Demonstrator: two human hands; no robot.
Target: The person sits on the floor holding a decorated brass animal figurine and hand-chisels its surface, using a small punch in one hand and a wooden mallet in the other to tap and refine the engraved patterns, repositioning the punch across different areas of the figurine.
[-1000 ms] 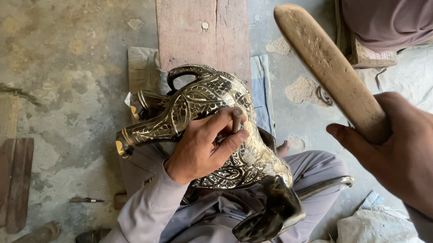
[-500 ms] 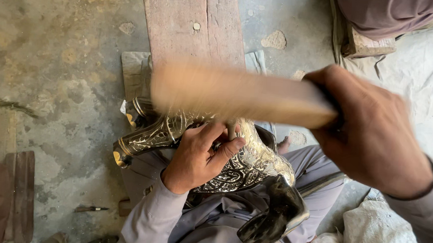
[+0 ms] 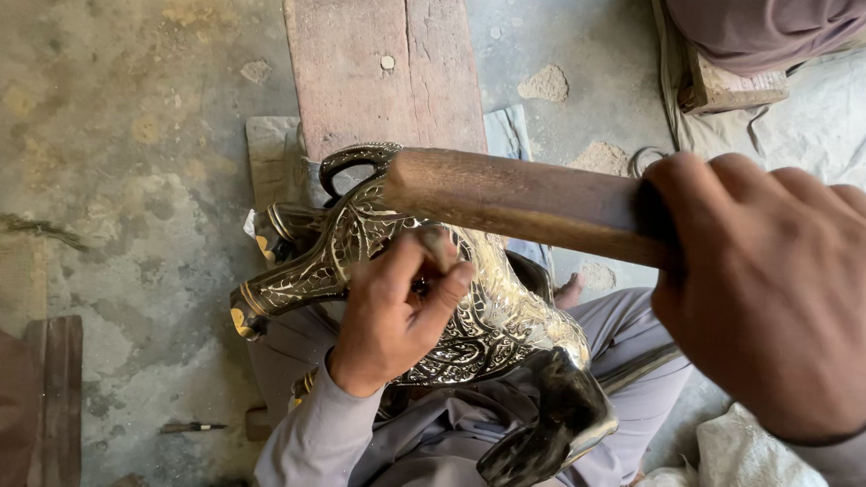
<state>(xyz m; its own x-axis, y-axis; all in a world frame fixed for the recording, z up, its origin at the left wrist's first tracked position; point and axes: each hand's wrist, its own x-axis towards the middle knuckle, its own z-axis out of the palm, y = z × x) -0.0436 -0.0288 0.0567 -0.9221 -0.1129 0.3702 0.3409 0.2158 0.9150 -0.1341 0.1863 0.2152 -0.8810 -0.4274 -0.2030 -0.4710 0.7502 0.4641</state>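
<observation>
An ornate brass jug (image 3: 488,322) with black engraved patterns lies on its side across my lap, spout toward the left and foot toward my body. My left hand (image 3: 394,311) rests on its belly, fingers pinched on a small chisel held against the metal. My right hand (image 3: 785,295) grips a thick wooden stick (image 3: 521,201), held level with its blunt end over the jug, just above my left fingers.
A worn wooden block (image 3: 384,65) lies on the concrete floor beyond the jug, with a grey cloth under it. Another person sits at the top right (image 3: 767,28). White sacks (image 3: 769,480) lie at the lower right. A small tool (image 3: 191,426) lies on the floor at left.
My right hand swung the wooden stick down from raised at the upper right to level over the jug and my left hand. The left hand and jug stayed put.
</observation>
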